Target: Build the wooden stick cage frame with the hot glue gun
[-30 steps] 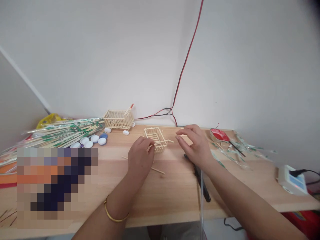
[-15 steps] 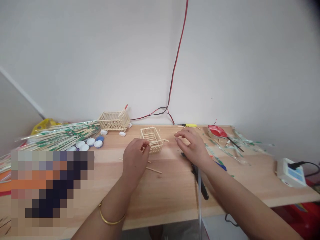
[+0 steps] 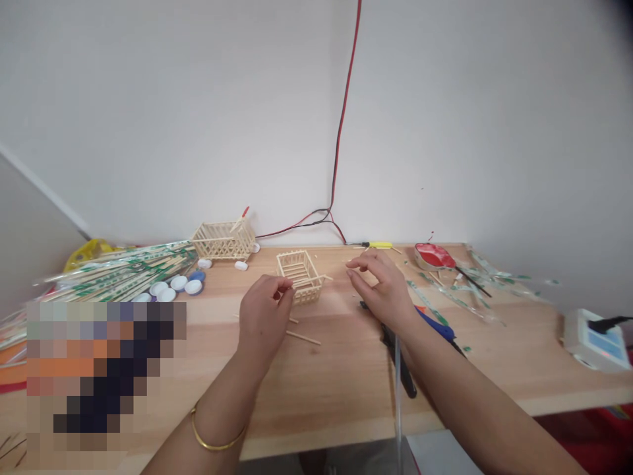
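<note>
Gently, left hand (image 3: pixel 264 310) pinches a corner of the stick basket (image 3: pixel 299 275); right hand (image 3: pixel 380 287) hovers half-open, empty, beside it.

The stick basket (image 3: pixel 300 276) is pale straw on the light, grained wooden desk (image 3: pixel 341 386). Bottle caps (image 3: pixel 174 286) near the left edge are white and blue; chopstick wrappers (image 3: pixel 123 267) carry green print. The wire (image 3: pixel 341 132) is red and black, the dish (image 3: pixel 430 255) red, the bangle (image 3: pixel 213 443) gold.

Both forearms show bare from the lower edge of the view up to the left hand (image 3: pixel 262 316) and the right hand (image 3: pixel 380 287). Just behind the left hand, a thin, plain gold bangle (image 3: pixel 212 437) circles the wrist.
</note>
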The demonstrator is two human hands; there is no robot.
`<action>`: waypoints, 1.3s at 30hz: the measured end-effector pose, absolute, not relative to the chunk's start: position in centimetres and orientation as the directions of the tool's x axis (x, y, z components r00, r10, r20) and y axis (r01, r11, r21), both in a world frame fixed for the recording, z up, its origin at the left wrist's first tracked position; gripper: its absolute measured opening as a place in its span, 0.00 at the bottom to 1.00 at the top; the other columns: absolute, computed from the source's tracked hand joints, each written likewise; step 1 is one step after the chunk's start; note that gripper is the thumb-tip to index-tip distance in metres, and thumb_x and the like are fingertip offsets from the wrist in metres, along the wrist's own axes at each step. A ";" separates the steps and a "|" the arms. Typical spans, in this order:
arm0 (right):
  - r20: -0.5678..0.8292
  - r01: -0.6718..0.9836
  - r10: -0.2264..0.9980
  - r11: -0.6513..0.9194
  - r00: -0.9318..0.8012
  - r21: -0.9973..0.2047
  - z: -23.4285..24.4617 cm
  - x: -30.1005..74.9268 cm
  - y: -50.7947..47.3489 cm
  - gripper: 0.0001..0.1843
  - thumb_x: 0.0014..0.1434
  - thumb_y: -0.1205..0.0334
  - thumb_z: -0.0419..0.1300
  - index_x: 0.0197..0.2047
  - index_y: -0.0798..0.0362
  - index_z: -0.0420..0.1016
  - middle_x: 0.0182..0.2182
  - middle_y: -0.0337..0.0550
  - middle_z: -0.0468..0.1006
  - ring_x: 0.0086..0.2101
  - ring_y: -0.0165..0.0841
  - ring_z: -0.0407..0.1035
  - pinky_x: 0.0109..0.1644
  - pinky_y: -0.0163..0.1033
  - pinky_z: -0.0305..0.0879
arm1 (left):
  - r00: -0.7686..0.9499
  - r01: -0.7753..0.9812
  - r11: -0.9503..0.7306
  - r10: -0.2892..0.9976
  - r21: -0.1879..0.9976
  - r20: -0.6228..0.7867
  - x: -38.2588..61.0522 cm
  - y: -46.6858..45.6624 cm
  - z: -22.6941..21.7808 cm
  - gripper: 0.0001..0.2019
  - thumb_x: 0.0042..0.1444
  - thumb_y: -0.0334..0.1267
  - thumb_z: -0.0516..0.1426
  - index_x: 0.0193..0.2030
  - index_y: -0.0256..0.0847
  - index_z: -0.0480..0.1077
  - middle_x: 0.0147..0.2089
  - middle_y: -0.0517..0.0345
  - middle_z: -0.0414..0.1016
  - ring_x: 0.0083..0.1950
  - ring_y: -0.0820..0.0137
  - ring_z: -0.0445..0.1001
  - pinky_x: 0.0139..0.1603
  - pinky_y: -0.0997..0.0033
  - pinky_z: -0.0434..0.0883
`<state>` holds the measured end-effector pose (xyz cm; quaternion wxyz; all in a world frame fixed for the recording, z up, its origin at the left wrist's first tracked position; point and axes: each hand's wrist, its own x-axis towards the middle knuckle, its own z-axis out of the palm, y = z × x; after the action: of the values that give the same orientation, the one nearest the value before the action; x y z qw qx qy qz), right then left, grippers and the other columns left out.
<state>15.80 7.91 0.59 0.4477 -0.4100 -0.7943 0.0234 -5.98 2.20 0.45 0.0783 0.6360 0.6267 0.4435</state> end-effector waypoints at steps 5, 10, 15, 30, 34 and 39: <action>0.671 0.624 0.691 0.656 -0.271 -0.423 0.1 16.1 7.9 0.05 0.58 0.65 0.56 0.39 0.49 0.71 0.35 0.43 0.71 0.37 0.36 0.67 0.44 0.45 0.62 | -0.181 0.727 -0.199 0.867 0.657 0.463 -6.0 2.3 0.3 0.03 0.51 0.32 0.57 0.32 0.39 0.73 0.31 0.59 0.74 0.32 0.72 0.70 0.36 0.72 0.67; 0.652 0.611 0.705 0.654 -0.279 -0.446 -0.3 16.2 8.0 0.05 0.58 0.65 0.57 0.39 0.50 0.72 0.35 0.43 0.71 0.38 0.35 0.67 0.44 0.45 0.62 | -0.192 0.728 -0.189 0.866 0.659 0.462 -6.0 2.4 0.2 0.04 0.51 0.33 0.57 0.33 0.39 0.73 0.31 0.60 0.74 0.32 0.73 0.70 0.36 0.73 0.67; 0.649 0.598 0.706 0.658 -0.282 -0.457 -0.5 16.4 8.1 0.04 0.58 0.65 0.57 0.38 0.49 0.72 0.35 0.43 0.71 0.36 0.34 0.67 0.43 0.44 0.63 | -0.190 0.728 -0.189 0.868 0.659 0.458 -6.0 2.4 0.2 0.03 0.51 0.33 0.57 0.32 0.39 0.73 0.31 0.60 0.74 0.31 0.73 0.70 0.35 0.73 0.66; 0.606 0.620 0.687 0.690 -0.401 -0.373 0.6 15.0 8.2 0.06 0.57 0.63 0.60 0.39 0.49 0.74 0.35 0.43 0.73 0.39 0.36 0.68 0.45 0.44 0.60 | -0.183 0.726 -0.193 0.871 0.660 0.455 -6.1 2.4 0.3 0.04 0.51 0.32 0.56 0.32 0.39 0.73 0.31 0.60 0.74 0.31 0.72 0.70 0.35 0.72 0.67; 0.595 0.611 0.666 0.715 -0.450 -0.338 1.2 15.0 8.5 0.07 0.56 0.63 0.60 0.40 0.49 0.74 0.36 0.43 0.73 0.39 0.36 0.68 0.45 0.44 0.59 | -0.181 0.716 -0.198 0.874 0.669 0.451 -6.1 2.4 0.2 0.04 0.51 0.32 0.56 0.33 0.39 0.73 0.31 0.59 0.75 0.32 0.72 0.71 0.36 0.72 0.67; 0.588 0.615 0.688 0.696 -0.425 -0.370 0.9 15.0 8.5 0.07 0.56 0.63 0.60 0.40 0.49 0.74 0.36 0.43 0.73 0.40 0.36 0.68 0.44 0.44 0.61 | -0.183 0.711 -0.203 0.871 0.673 0.456 -6.1 2.4 0.3 0.04 0.50 0.32 0.56 0.32 0.39 0.73 0.31 0.59 0.75 0.32 0.72 0.71 0.36 0.71 0.67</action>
<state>14.99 8.45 0.86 0.3714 -0.3867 -0.8427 0.0488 -6.12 2.35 0.30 0.0890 0.6330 0.6249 0.4483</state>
